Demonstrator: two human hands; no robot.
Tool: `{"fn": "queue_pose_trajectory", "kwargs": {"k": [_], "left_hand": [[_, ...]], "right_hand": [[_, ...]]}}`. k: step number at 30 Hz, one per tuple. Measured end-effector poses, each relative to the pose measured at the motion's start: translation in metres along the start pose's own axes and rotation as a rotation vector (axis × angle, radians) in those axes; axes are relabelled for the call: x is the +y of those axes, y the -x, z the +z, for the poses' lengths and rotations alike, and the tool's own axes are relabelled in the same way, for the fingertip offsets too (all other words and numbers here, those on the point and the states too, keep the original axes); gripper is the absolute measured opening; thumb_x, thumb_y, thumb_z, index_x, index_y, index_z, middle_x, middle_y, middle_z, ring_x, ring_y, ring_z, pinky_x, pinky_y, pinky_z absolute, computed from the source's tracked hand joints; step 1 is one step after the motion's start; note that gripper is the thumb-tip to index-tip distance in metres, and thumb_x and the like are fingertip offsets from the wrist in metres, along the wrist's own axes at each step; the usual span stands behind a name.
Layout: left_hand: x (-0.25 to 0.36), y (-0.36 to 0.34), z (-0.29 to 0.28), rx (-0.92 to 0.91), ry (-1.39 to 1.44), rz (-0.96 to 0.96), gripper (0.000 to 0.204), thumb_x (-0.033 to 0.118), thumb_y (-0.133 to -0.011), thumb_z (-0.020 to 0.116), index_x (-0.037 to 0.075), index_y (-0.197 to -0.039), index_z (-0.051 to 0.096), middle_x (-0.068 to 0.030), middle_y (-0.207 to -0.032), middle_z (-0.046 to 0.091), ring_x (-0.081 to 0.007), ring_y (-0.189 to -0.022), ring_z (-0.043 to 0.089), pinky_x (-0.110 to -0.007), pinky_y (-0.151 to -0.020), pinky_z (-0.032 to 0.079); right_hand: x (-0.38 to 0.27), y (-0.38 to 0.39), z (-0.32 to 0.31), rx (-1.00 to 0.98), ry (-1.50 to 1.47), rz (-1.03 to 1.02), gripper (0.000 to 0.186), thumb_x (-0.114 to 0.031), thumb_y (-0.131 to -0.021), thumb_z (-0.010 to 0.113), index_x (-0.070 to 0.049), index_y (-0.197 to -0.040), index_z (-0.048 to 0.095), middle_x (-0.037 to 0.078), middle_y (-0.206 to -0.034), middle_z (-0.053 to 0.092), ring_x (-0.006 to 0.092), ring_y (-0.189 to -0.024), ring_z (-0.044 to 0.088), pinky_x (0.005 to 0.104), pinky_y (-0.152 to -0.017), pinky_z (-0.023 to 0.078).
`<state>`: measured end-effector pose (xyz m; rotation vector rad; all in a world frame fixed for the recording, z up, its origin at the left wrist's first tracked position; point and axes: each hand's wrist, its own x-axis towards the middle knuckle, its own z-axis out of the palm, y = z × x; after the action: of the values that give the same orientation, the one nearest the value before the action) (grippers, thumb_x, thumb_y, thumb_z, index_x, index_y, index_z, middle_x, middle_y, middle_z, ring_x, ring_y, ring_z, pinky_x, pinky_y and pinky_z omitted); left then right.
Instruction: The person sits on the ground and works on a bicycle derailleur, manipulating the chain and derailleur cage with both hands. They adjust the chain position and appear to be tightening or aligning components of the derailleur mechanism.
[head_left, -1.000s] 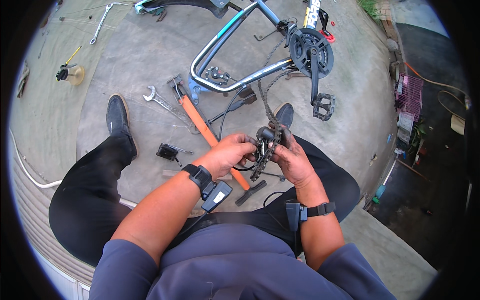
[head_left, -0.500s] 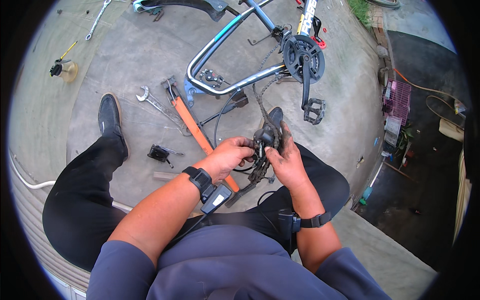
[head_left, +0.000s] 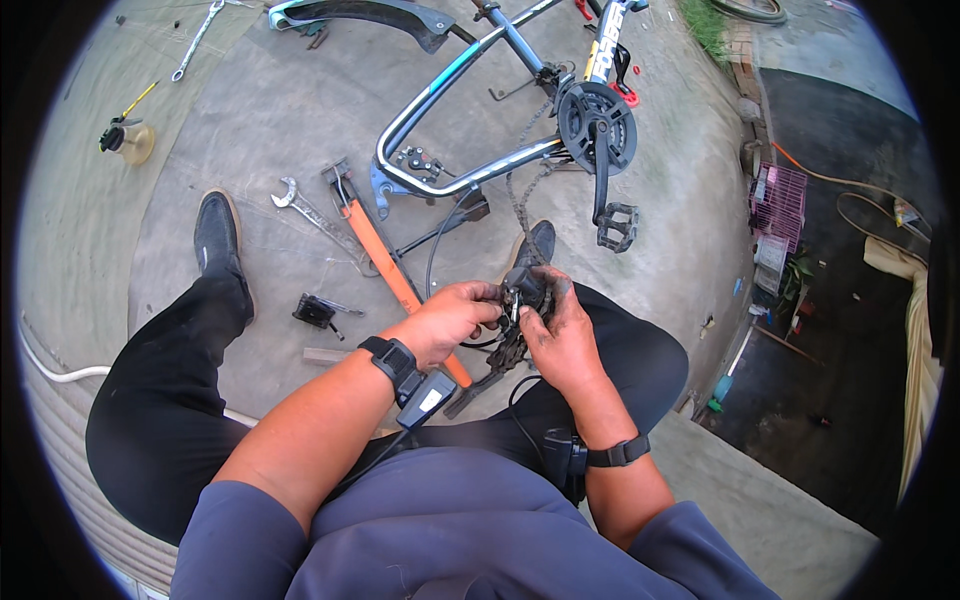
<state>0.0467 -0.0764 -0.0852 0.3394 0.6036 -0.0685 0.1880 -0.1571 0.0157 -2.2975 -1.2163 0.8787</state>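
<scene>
Between my hands, above my lap, is a black bicycle rear derailleur (head_left: 524,284), with the greasy chain (head_left: 521,205) running from it toward the crankset. My right hand (head_left: 562,338) is closed round the derailleur's right side, its thumb pressed on the front. From the left, my left hand (head_left: 449,318) pinches at the derailleur's edge, where a black cable runs; its fingertips are partly hidden. The derailleur's dark lower cage (head_left: 507,350) hangs below my fingers. Beyond lies the blue and silver bicycle frame (head_left: 455,75) with its black chainring (head_left: 598,128) and pedal (head_left: 617,228).
An orange-handled tool (head_left: 385,255) lies left of my hands, beside a large wrench (head_left: 315,220). A small black part (head_left: 315,311) rests near my left leg. Farther left are an oil can (head_left: 128,140) and another wrench (head_left: 198,40). A pink wire cage (head_left: 779,207) stands at the right.
My right fingers, stretched upward before, have bent in closer round the derailleur. My left hand keeps its pinch at the left side. The whole view has shifted slightly.
</scene>
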Motion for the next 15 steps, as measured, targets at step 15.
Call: {"fn": "queue_pose_trajectory", "kwargs": {"k": [15], "left_hand": [[-0.001,-0.001,0.003,0.006,-0.047,0.002,0.028,0.009,-0.094,0.064,0.002,-0.121,0.063,-0.0012,-0.100,0.063,-0.0089,-0.084,0.056,-0.024,-0.069,0.045]], "right_hand": [[-0.036,0.009,-0.002,0.014,0.422,0.143,0.024,-0.014,-0.083,0.078,-0.003,-0.103,0.069,0.021,-0.106,0.062,0.0349,-0.077,0.069,0.0416,-0.070,0.056]]}}
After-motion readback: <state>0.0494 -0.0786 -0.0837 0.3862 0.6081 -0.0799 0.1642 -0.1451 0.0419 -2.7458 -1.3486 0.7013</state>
